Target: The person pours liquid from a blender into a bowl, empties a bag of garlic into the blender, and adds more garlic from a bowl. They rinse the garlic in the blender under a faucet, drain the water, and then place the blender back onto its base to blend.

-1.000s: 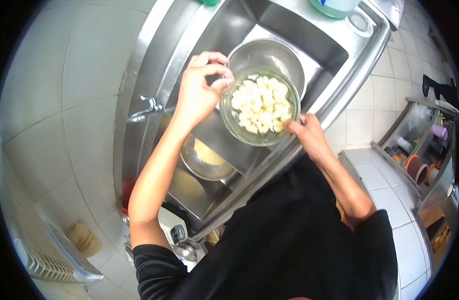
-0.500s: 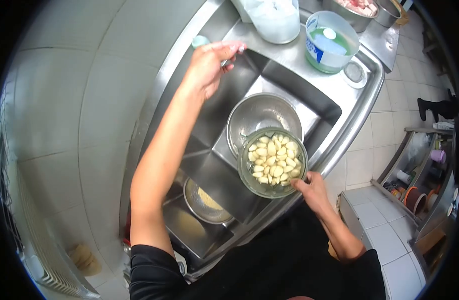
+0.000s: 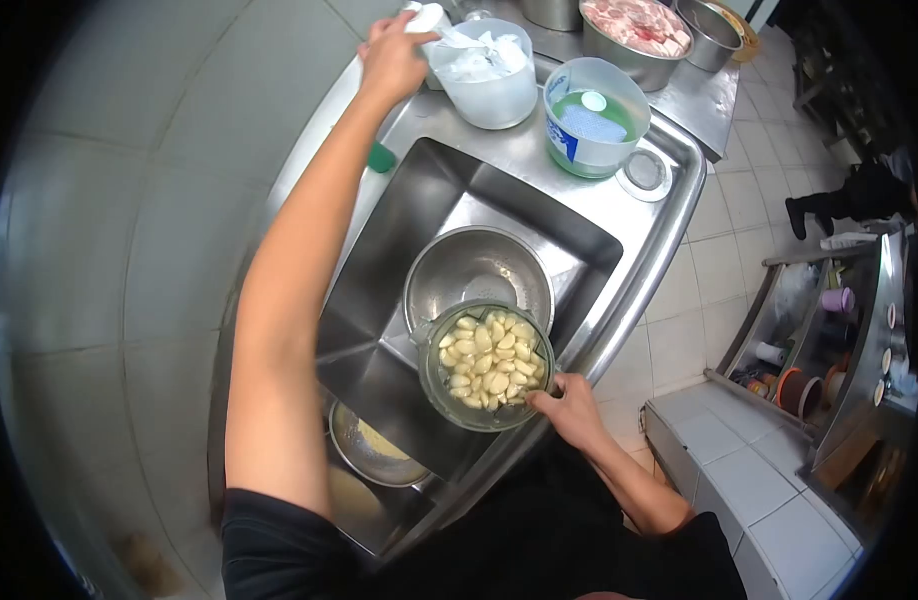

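Observation:
My right hand (image 3: 569,408) grips the rim of a clear, greenish blender jar (image 3: 431,385) at its lower right. Peeled garlic cloves (image 3: 494,360) sit in liquid inside it. The jar is held over the sink's near edge and overlaps a steel bowl (image 3: 434,275) standing in the basin. Far off at the upper left, my left hand (image 3: 394,60) has its fingers around a white container (image 3: 429,17), whose kind I cannot make out. Right beside that hand stands a translucent tub (image 3: 494,100) with white plastic in it.
A tub of green liquid (image 3: 569,150) stands behind the steel sink (image 3: 669,235), next to a drain strainer (image 3: 644,172). Beyond are a steel pot of raw meat (image 3: 634,30) and another pot (image 3: 707,35). Another pan (image 3: 344,435) sits at lower left. A person (image 3: 859,195) is far right.
My left hand has moved up and away, from above the sink's far left corner to the white container. The view has shifted; my right hand still holds the jar over the sink.

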`<state>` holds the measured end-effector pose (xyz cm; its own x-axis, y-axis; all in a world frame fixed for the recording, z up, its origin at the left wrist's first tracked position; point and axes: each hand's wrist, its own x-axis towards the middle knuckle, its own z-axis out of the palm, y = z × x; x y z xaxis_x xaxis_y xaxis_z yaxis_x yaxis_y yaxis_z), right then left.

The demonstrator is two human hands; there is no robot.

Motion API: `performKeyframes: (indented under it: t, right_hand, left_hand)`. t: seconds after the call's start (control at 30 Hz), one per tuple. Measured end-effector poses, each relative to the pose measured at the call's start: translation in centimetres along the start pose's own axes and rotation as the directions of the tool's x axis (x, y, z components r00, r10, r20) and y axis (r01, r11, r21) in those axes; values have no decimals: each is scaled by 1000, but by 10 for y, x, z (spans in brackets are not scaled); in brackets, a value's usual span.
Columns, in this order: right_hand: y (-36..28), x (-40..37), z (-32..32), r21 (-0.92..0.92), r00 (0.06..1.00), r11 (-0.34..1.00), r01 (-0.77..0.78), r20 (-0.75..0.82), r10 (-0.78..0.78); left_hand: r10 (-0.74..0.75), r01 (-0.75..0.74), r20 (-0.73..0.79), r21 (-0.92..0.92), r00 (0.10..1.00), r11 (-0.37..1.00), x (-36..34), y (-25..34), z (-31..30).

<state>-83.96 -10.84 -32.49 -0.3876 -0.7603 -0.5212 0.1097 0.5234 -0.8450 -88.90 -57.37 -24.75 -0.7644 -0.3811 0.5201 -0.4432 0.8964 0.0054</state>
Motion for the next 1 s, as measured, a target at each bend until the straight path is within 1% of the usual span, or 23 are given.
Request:
performKeyframes:
  t: [0.07, 0.1, 0.17, 0.2, 0.23, 0.27, 0.3, 0.33, 0.37, 0.43, 0.47, 0.5, 0.53, 0.6, 0.63, 0.7, 0.77, 0.83, 0.87, 0.9, 0.93, 0.97, 1.0]
  right_hand:
    - [-9, -2, -2, 15, 1000, 1000, -20, 10, 20]
    - [-16, -4, -5, 0, 1000, 1000, -4, 23, 4]
    - [-30, -7, -10, -33, 999, 999, -18, 46, 19]
    - [-18, 0, -11, -19, 998, 1000, 18, 55, -17]
    - [-35, -3, -18, -31, 994, 999, 40, 106, -37]
    - [-52, -10, -16, -53, 996, 996, 75, 42, -73]
    - [-62, -13, -18, -160, 989, 985, 63, 143, -40]
    - [-72, -23, -12, -223, 989, 963, 150, 51, -142]
    - [-111, -42, -6, -197, 979, 972, 128, 181, -92]
    - [-121, -48, 10, -128, 935, 969, 210, 317, -160]
    - [-131, -54, 18, -104, 917, 971, 217, 362, -166]
    - [-144, -55, 16, -68, 897, 975, 214, 408, -169]
    - [-155, -72, 33, -18, 894, 980, 196, 415, -171]
    - [-164, -92, 64, 86, 880, 982, 168, 436, -189]
    - [-177, -101, 79, 54, 850, 980, 190, 491, -192]
    - [-199, -113, 114, 59, 721, 967, 249, 655, -225]
    - [-221, -146, 165, 79, 632, 977, 200, 752, -189]
    - [-236, -187, 223, 60, 456, 974, 220, 876, -157]
    - [-235, -193, 250, 79, 384, 944, 321, 900, -205]
    - [-235, -201, 278, 111, 314, 901, 419, 914, -259]
    - [-237, -227, 306, 57, 333, 888, 457, 915, -230]
    - [-228, -264, 338, 42, 307, 876, 481, 928, -213]
    - [-223, -290, 363, 9, 334, 956, 293, 936, -111]
  left_hand:
    - [6, -19, -186, -70, 983, 997, -55, 12, -69]
    - [-63, 42, -134, -157, 989, 987, -92, 14, -106]
    - [-219, 213, -10, -195, 976, 957, -176, 30, -175]
    - [-347, 335, -21, -206, 938, 919, -222, 43, -199]
    - [-455, 442, 7, -243, 891, 863, -272, 51, -219]
    - [-572, 562, 49, -275, 818, 780, -328, 62, -237]
    - [-645, 628, 5, -238, 764, 741, -381, 82, -256]
    - [-739, 706, -18, -279, 674, 651, -433, 108, -271]
    - [-796, 762, -25, -275, 604, 587, -485, 135, -284]
    - [-947, 894, 10, -334, 321, 299, -561, 202, -308]
    - [-974, 913, -30, -345, 222, 219, -598, 231, -311]
    - [-989, 925, -69, -351, 128, 144, -618, 261, -310]
    - [-990, 921, -119, -371, 79, 118, -646, 285, -315]
    - [-990, 851, -47, -517, -135, -92, -687, 324, -324]
    - [-992, 896, -119, -444, -52, 7, -696, 340, -332]
    - [-982, 895, -181, -444, -58, 29, -718, 368, -343]
    - [-963, 881, -219, -471, -159, -39, -737, 398, -364]
    - [-920, 736, -172, -658, -352, -158, -799, 428, -364]
    - [-890, 718, -201, -673, -410, -179, -822, 445, -376]
    - [-863, 794, -299, -583, -407, -173, -846, 457, -386]
    - [-836, 857, -386, -484, -389, -175, -869, 464, -396]
    - [-761, 860, -502, -490, -412, -142, -903, 467, -411]
    - [-666, 869, -610, -481, -429, -120, -921, 470, -429]
